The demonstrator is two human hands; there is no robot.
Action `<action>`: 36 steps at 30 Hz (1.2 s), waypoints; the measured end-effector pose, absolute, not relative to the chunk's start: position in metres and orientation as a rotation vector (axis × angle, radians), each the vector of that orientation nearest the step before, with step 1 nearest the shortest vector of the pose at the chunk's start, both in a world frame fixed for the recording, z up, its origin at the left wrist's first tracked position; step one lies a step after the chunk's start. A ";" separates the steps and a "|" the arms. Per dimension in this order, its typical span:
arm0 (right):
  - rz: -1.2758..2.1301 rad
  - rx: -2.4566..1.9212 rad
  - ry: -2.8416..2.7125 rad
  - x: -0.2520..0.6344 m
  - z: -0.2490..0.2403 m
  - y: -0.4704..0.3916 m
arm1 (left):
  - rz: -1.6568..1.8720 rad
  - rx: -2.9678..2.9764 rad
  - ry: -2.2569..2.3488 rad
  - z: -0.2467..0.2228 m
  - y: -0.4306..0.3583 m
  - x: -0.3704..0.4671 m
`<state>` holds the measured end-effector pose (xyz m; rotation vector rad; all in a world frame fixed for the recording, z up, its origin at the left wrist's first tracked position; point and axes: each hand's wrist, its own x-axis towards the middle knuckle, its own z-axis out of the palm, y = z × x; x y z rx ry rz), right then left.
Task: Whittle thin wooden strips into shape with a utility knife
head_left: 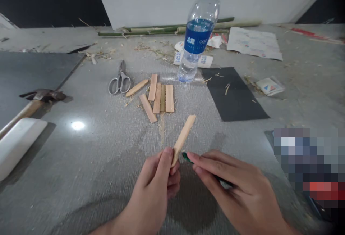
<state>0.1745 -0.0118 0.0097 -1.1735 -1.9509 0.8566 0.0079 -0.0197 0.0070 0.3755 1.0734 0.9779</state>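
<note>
My left hand (159, 177) is closed around the lower end of a flat, pale bamboo strip (185, 132), which slants up and to the right. Between the thumb and fingers of my right hand (237, 184) is a slim dark tool with a green end (186, 157). That green end sits just right of the strip, with a small gap. Most of the tool is hidden by my fingers, so its kind is unclear. Beyond my hands lie several short bamboo pieces (169, 98), a pointed bamboo piece (137, 87) and grey-handled scissors (120, 80).
An upright water bottle (199, 35) stands behind the pieces. To its right lies a black sheet (237, 98) with shavings. A hammer (29, 107) and a white block (23, 143) are at the left. Bamboo stalks (161, 30) lie along the wall; a blurred-out object (309, 166) is at right.
</note>
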 end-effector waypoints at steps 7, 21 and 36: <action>0.878 -1.202 -1.932 0.178 0.006 -0.007 | 0.902 0.377 1.028 0.002 -0.025 0.008; 1.099 -1.187 -1.845 0.177 0.008 -0.010 | 0.865 0.297 0.951 0.002 -0.024 0.009; 0.719 -1.592 -1.751 0.192 0.004 0.014 | 0.696 0.212 0.816 0.004 -0.037 0.011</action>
